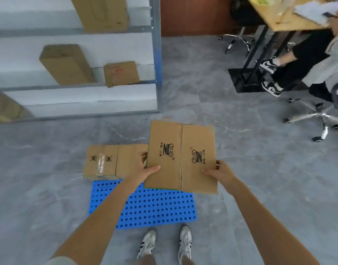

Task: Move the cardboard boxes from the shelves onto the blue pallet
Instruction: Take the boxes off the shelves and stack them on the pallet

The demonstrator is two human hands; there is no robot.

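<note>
Two white sneakers (148, 243) stand at the near edge of the blue pallet (154, 207), whose perforated front lies bare. Above its right side, the left hand (147, 169) and right hand (219, 171) grip a cardboard box (181, 157) by opposite sides, thumbs on top. A taped box (103, 161) sits on the pallet's far left corner. Open grey floor (240, 150) runs to the shelves (78, 87), where a tall box (66, 64) and a small box (121, 73) stand apart. A seated person (307, 54) is far right.

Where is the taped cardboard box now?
In the head view, the taped box sits at the far left corner of the blue pallet, left of the carried box in the left hand and right hand.
</note>
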